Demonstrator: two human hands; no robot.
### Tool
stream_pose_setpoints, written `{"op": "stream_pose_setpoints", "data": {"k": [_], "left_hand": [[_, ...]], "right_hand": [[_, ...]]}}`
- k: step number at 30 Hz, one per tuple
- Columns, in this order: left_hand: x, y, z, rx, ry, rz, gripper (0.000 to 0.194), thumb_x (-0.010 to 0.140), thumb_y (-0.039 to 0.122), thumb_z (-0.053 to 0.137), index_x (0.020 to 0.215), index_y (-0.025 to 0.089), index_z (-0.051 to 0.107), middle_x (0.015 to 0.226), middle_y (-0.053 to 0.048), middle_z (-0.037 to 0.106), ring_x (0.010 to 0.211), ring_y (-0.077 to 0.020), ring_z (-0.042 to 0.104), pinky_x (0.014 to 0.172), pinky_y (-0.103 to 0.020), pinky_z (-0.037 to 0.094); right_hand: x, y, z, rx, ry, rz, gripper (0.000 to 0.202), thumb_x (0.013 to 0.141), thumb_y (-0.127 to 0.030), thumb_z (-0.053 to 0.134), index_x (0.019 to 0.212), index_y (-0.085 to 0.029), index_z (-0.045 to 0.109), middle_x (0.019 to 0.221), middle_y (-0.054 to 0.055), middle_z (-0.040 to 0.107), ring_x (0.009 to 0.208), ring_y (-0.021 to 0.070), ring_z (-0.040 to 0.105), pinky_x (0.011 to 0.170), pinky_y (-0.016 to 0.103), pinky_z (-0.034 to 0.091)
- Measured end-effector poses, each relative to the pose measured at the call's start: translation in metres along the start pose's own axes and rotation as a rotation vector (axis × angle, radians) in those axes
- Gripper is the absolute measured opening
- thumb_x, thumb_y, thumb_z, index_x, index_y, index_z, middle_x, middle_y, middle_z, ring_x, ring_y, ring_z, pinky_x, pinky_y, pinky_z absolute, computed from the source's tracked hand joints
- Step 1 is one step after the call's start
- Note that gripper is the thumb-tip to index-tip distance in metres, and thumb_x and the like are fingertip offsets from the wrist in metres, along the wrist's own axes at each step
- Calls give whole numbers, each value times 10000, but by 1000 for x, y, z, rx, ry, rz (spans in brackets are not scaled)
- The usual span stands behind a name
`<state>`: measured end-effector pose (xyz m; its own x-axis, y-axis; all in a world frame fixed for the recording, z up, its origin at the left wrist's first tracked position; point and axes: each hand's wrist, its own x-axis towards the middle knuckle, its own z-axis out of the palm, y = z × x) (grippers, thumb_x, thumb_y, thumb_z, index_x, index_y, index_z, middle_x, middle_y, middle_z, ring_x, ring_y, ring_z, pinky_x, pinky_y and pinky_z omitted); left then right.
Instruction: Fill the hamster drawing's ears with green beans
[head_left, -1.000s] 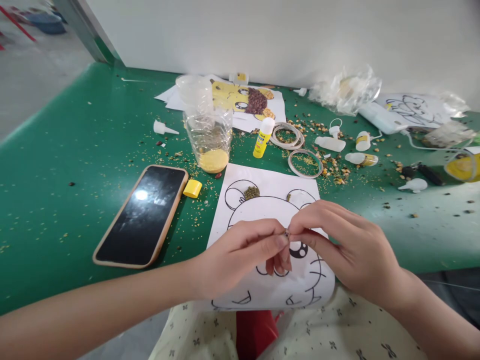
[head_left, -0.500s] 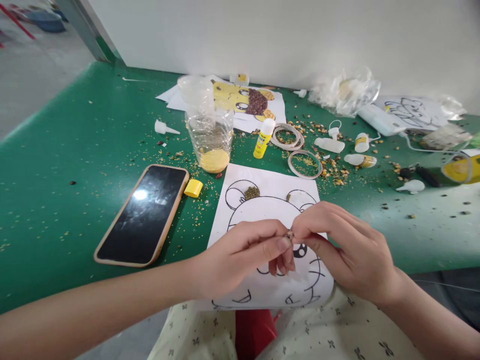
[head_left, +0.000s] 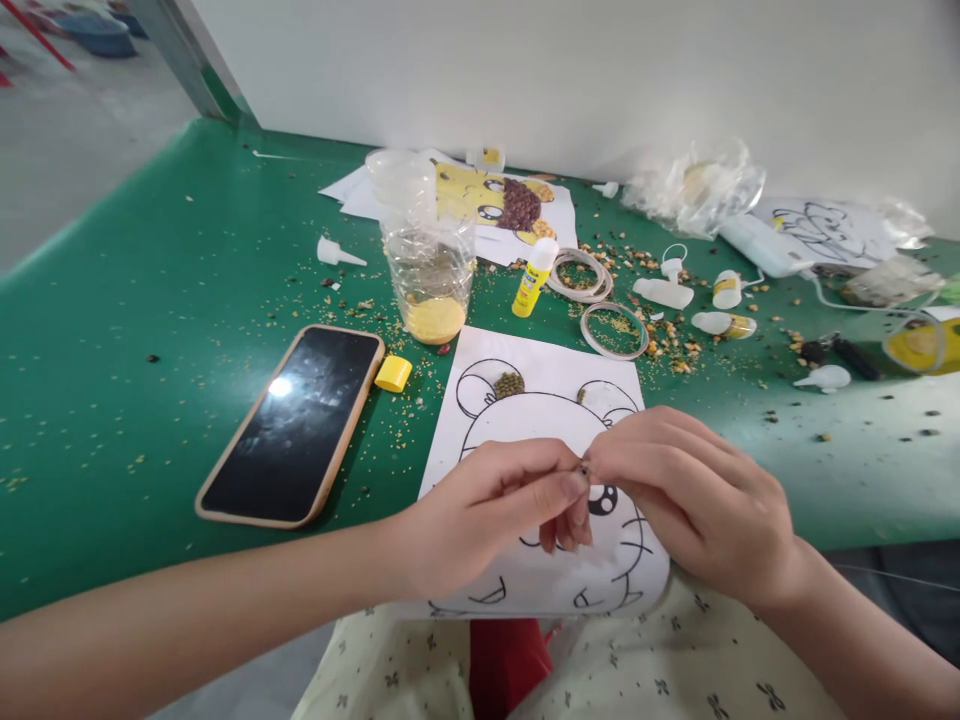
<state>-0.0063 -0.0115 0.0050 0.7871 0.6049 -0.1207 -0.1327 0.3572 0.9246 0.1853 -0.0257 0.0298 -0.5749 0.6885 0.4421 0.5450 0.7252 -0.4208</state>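
Over a sheet of paper with a line-drawn animal face (head_left: 547, 425), my left hand (head_left: 510, 500) and my right hand (head_left: 697, 505) meet fingertip to fingertip. Both are closed in a pinch. A tiny dark speck (head_left: 583, 470), perhaps a seed, shows between the fingertips, too small to name for sure. Dark green beans (head_left: 509, 384) fill part of the drawing's left ear. The right ear (head_left: 600, 397) has a shiny, wet-looking patch. My hands cover the middle of the face.
A phone (head_left: 296, 430) and a yellow cap (head_left: 394, 374) lie left of the paper. Behind it stand a clear plastic cup (head_left: 431, 270) with yellow grains and a glue stick (head_left: 534, 280). Tape rolls (head_left: 615, 331), small glue bottles (head_left: 664, 292) and scattered seeds (head_left: 675, 345) lie to the right.
The view has shifted slightly, so the table things sit a little farther right. My hands keep the same pinch, with only slight finger movement.
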Motion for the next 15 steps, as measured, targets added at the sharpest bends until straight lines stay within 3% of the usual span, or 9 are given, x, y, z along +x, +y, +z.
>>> {"op": "stream_pose_setpoints", "data": {"k": [5, 11, 15], "left_hand": [[3, -2, -1, -33, -11, -3, 272, 924, 274, 409, 762, 119, 563, 742, -43, 572, 672, -100, 504, 654, -232, 432], [4, 0, -1, -64, -3, 3, 265, 921, 250, 415, 754, 108, 563, 727, -44, 576, 650, -95, 509, 634, -231, 432], [4, 0, -1, -81, -4, -12, 267, 922, 237, 407, 748, 105, 561, 719, -43, 579, 635, -94, 513, 625, -237, 431]], "right_hand": [[1, -2, 4, -11, 18, 26, 211, 808, -8, 441, 847, -200, 519, 725, 24, 617, 688, 139, 551, 636, 277, 468], [1, 0, 7, 27, 143, 9, 244, 763, 43, 495, 862, -172, 556, 744, 23, 628, 708, 126, 578, 649, 263, 479], [0, 1, 5, 2, 115, -38, 271, 748, 56, 489, 885, -162, 577, 768, 40, 646, 741, 142, 587, 665, 270, 486]]}}
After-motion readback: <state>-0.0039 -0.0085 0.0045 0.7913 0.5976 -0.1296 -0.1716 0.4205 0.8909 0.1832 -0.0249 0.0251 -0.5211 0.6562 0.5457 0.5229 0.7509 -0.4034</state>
